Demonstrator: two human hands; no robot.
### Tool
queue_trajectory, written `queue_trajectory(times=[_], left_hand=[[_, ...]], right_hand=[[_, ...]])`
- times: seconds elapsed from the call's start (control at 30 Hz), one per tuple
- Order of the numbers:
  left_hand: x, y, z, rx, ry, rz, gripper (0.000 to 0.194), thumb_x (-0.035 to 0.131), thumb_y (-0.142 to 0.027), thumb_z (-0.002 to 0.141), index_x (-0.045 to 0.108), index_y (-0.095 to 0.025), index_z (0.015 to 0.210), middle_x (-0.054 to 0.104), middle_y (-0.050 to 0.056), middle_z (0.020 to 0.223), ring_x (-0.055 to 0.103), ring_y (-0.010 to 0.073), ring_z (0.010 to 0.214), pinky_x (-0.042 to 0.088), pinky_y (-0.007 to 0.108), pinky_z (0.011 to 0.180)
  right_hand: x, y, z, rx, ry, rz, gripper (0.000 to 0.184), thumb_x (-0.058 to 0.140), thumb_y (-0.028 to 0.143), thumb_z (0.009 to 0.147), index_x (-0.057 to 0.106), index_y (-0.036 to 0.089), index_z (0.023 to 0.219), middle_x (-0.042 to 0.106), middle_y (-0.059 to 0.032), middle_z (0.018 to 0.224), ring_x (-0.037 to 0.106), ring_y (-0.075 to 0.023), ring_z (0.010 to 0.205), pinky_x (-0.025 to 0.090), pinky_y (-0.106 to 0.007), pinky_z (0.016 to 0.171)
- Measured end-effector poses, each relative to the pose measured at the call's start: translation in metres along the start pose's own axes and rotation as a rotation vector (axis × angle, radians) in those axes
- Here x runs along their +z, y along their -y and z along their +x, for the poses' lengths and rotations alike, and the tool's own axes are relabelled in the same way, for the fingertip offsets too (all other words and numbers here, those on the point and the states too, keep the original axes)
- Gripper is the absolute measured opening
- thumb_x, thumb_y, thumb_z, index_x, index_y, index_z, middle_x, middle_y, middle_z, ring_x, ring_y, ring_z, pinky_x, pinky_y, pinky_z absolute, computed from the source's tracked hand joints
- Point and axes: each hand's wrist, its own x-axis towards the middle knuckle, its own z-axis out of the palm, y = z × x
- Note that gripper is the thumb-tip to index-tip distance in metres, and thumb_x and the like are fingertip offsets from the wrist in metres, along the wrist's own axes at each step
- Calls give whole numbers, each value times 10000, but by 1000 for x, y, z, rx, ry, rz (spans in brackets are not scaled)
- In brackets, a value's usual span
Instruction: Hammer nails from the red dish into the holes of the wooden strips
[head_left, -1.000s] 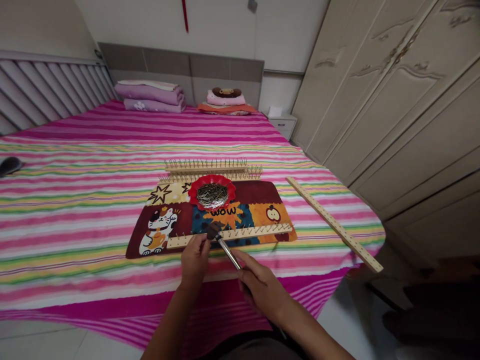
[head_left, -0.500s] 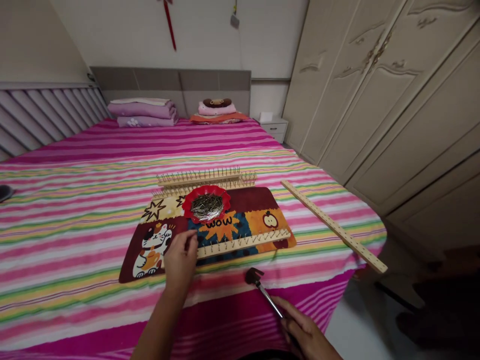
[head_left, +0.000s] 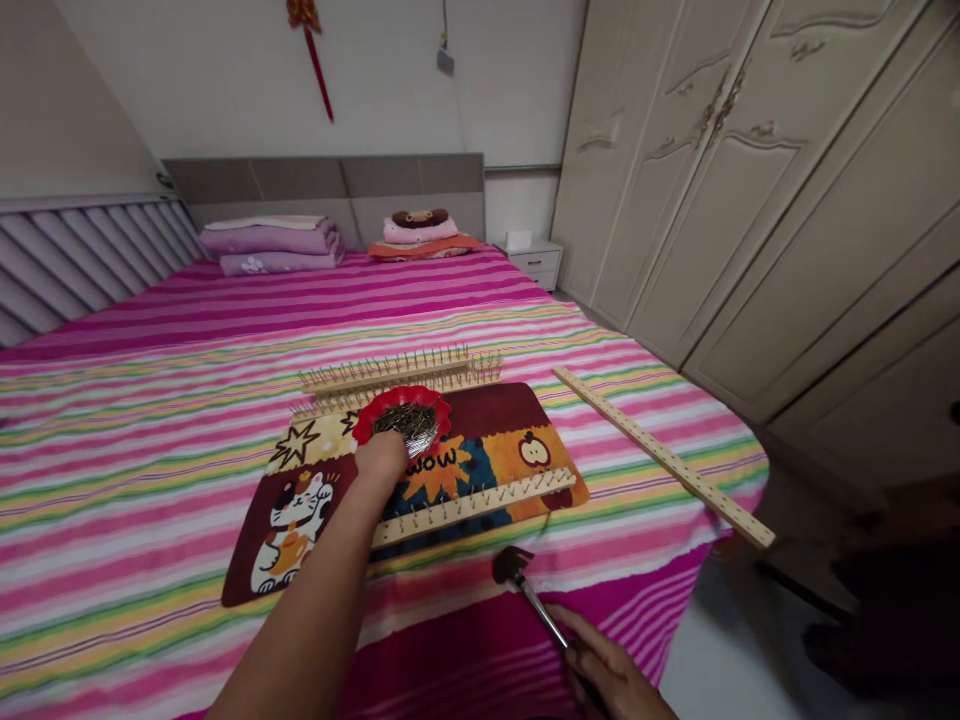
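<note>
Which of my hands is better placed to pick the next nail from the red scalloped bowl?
Your left hand, I'd say: it is already at the red scalloped bowl of nails, while your right holds the metal-shafted hammer.

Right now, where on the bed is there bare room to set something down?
Bare striped cloth spreads left of the mat, and between the far nailed strips and the purple bedding. The mat's far edge is crowded: red bowl, those strips, left hand at the bowl.

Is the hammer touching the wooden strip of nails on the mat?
Apart: the head camera's view shows striped cloth between the hammer and the strip.
</note>
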Motion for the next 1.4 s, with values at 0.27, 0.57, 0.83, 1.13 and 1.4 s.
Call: queue_trajectory(times=[0.27,0.57,0.83,1.13,1.4], left_hand=[[-15,23,-16,96,-108,-182,186,510,-260,771,678,-184,800,712,78,826,633,193,784,443,277,676],[-13,57,-94,-41,-3,-1468,431,799,-342,456,623,-154,801,626,-16,589,524,92,496,379,190,440],[21,86,-141,-227,144,-1662,422,834,-244,409,709,-123,794,703,50,725,626,115,650,499,195,582],[50,90,-140,-227,-183,-1476,324,801,-347,478,707,-150,717,694,22,827,523,54,562,437,165,490],[66,73,-133,-225,-310,-1219,323,686,-432,585,639,-178,778,665,13,733,600,139,647,504,262,593]], right_hand=[[-1,-6,2,-8,15,50,695,514,505,758,432,130,1338,306,120,455,230,-76,392,129,-202,397],[-3,-9,5,55,10,-15,734,492,477,755,342,136,1389,414,101,506,273,-58,352,149,-168,325],[7,14,-9,55,-20,-85,680,450,419,790,333,137,1397,410,99,533,278,-46,344,164,-129,274],[4,12,-7,50,-6,-66,669,487,418,781,369,150,1382,415,97,518,294,-54,348,162,-127,274],[6,12,-11,24,-6,-96,621,448,411,802,390,167,1370,402,104,527,266,-47,326,163,-136,279]])
